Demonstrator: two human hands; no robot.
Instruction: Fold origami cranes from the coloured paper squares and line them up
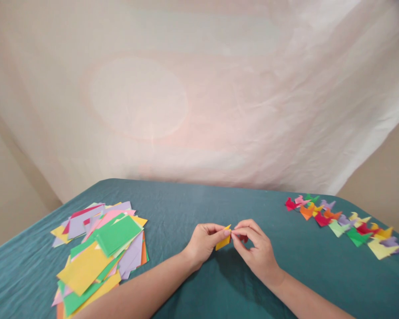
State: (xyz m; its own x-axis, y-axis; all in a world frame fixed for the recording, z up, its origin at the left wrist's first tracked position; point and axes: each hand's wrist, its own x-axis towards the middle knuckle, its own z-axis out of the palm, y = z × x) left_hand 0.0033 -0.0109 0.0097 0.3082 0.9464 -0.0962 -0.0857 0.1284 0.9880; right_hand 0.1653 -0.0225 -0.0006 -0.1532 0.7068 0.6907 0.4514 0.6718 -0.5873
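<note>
A small folded piece of yellow paper point(223, 242) is held up just above the table in front of me. My left hand point(203, 243) pinches it between thumb and fingers from the left side. At its right edge, the thumb and index finger of my right hand point(255, 248) are closed together on the paper, and the other fingers curl above. Part of the paper is covered by my left thumb, so its full folded shape is hidden.
To the left lies a loose, overlapping pile of coloured paper sheets point(86, 266). Rows of small folded paper birds point(339, 227) in several colours stand along the right side. A dark green cloth point(186, 204) covers the table, with a pale hanging sheet point(199, 110) behind it.
</note>
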